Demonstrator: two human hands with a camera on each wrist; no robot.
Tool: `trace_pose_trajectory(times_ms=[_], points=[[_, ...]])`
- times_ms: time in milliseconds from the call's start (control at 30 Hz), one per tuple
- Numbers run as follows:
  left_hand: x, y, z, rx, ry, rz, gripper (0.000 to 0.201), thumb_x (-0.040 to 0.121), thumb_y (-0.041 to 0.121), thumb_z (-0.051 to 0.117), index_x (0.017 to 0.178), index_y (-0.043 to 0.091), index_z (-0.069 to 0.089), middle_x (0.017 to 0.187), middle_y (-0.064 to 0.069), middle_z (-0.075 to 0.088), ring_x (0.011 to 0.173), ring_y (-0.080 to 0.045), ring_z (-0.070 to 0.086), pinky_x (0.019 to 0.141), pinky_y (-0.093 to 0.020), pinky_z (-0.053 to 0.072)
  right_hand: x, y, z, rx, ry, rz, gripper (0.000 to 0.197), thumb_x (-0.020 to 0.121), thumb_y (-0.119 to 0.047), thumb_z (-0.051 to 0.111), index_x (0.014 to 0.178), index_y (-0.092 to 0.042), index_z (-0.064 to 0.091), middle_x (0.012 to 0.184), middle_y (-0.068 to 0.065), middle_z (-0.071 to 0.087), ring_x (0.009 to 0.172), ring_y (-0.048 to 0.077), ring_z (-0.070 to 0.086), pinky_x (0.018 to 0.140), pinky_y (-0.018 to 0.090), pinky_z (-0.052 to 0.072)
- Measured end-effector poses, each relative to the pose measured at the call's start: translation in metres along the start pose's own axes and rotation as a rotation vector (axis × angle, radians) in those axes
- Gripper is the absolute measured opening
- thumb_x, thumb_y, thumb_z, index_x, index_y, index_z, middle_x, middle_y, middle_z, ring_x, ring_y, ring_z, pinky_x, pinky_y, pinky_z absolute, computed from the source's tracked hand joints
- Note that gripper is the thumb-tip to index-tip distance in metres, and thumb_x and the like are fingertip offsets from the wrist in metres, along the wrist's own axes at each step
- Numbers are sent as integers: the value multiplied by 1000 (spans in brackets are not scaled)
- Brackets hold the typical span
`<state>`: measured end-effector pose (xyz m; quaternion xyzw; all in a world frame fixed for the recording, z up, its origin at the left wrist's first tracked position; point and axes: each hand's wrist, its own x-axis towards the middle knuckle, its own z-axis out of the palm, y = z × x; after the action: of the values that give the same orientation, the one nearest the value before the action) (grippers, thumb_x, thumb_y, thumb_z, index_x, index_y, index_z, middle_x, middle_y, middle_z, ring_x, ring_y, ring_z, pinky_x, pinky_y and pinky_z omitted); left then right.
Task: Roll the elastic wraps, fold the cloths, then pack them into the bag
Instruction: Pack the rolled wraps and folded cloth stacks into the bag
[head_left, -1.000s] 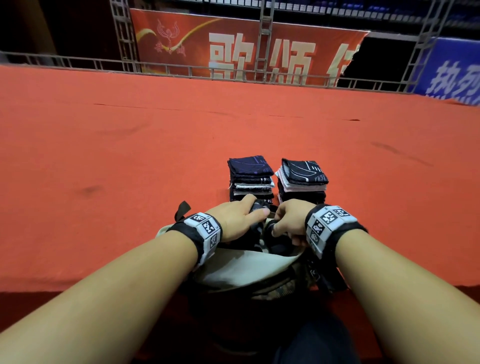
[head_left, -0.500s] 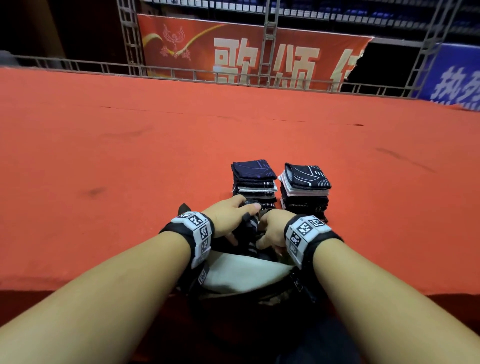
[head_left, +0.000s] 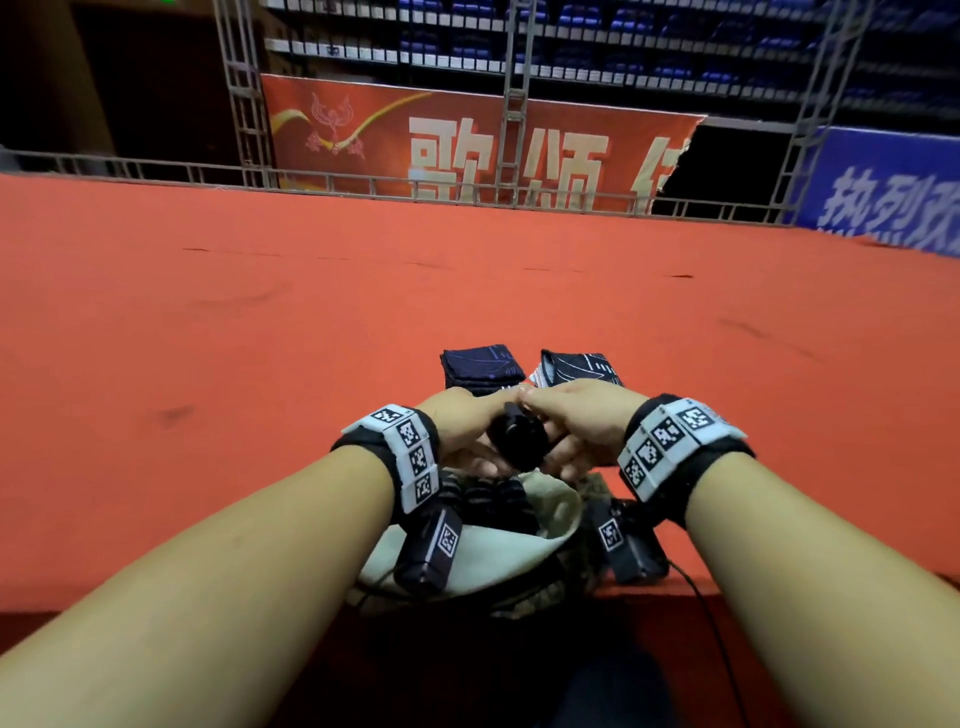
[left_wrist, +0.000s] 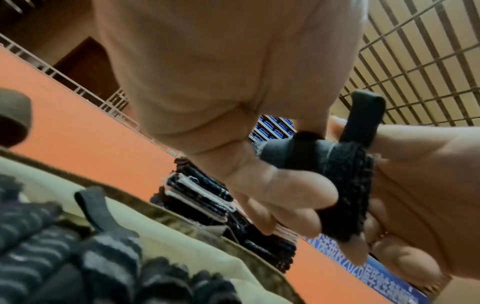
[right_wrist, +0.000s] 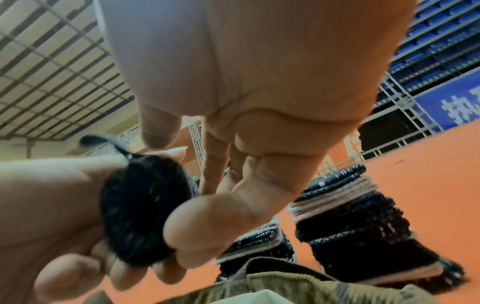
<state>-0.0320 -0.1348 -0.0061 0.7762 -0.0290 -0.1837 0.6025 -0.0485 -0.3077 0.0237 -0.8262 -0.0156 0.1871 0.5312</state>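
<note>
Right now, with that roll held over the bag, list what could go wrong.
The roll has a loose tail sticking up; if either hand, left or right, eases its pinch, it may unwind. The cloth stacks stand close behind the hands, so a forward reach could topple them.

A tightly rolled black elastic wrap (head_left: 517, 441) is held above the open cream-lined bag (head_left: 545, 525); two stacks of folded dark cloths (head_left: 480, 366) stand just behind, perhaps touching.
</note>
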Motion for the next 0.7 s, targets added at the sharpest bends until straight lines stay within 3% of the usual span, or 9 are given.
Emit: trace_pose_trajectory(times_ms=[100, 233, 333, 400, 467, 500, 567, 633, 700], points=[[2, 1, 18, -45, -5, 12, 76, 90, 71, 55, 113, 0, 67, 82, -17, 75, 69, -28, 74, 54, -29, 58, -11, 3, -4, -133, 29, -30, 46, 94, -51, 63, 110, -8, 66, 78, 15, 68, 49, 24, 63, 54, 35, 56], [-6, 7, 33, -152, -10, -2, 66, 101, 65, 37, 100, 2, 57, 93, -28, 67, 65, -35, 71, 51, -31, 56, -19, 10, -17, -181, 69, 9, 43, 86, -44, 75, 109, -9, 64, 59, 11, 67, 45, 29, 62, 57, 39, 59], [-7, 7, 37, -201, -17, 5, 57, 104, 58, 38, 106, 2, 52, 98, -32, 61, 62, -37, 70, 51, -37, 58, -16, 15, -23, -158, 92, 21, 38, 80, -35, 79, 110, -21, 62, 85, 16, 72, 54, 33, 67, 68, 57, 61], [-6, 7, 39, -215, -59, 5, 50, 106, 52, 38, 109, 4, 53, 86, -24, 65, 63, -37, 70, 58, -41, 61, -15, 19, -25, -154, 119, 3, 38, 77, -29, 78, 112, -29, 62, 103, 14, 71, 60, 31, 71, 68, 62, 60], [-8, 6, 40, -221, -112, 4, 46, 107, 49, 37, 113, 8, 57, 65, -11, 67, 67, -36, 69, 62, -39, 60, -16, 22, -26, -191, 146, -38, 34, 76, -28, 76, 107, -36, 65, 102, 10, 72, 65, 29, 72, 66, 60, 60], [-7, 5, 40, -223, -118, 9, 45, 107, 48, 37, 116, 9, 58, 64, -9, 68, 69, -35, 69, 63, -37, 60, -17, 22, -26, -205, 156, -56, 32, 76, -28, 75, 105, -36, 66, 100, 9, 73, 69, 31, 74, 66, 60, 60], [-3, 3, 37, -196, -62, 42, 37, 106, 42, 45, 119, 11, 61, 79, -11, 70, 74, -33, 69, 66, -35, 59, -18, 25, -29, -194, 172, -64, 33, 76, -27, 75, 107, -34, 65, 99, 11, 73, 74, 38, 74, 65, 61, 60], [2, -3, 30, 178, 48, 186, 22, 101, 34, 54, 111, 18, 66, 91, -4, 70, 79, -24, 67, 75, -34, 56, -18, 28, -33, -189, 180, -58, 40, 76, -26, 75, 114, -31, 62, 99, 11, 73, 74, 41, 74, 64, 60, 60], [3, -11, 23, 836, 89, 351, 17, 97, 34, 57, 106, 28, 70, 100, 7, 71, 92, -16, 66, 82, -29, 52, -16, 33, -36, -198, 194, -69, 45, 79, -22, 74, 121, -27, 59, 94, 11, 72, 70, 37, 74, 62, 56, 61]])
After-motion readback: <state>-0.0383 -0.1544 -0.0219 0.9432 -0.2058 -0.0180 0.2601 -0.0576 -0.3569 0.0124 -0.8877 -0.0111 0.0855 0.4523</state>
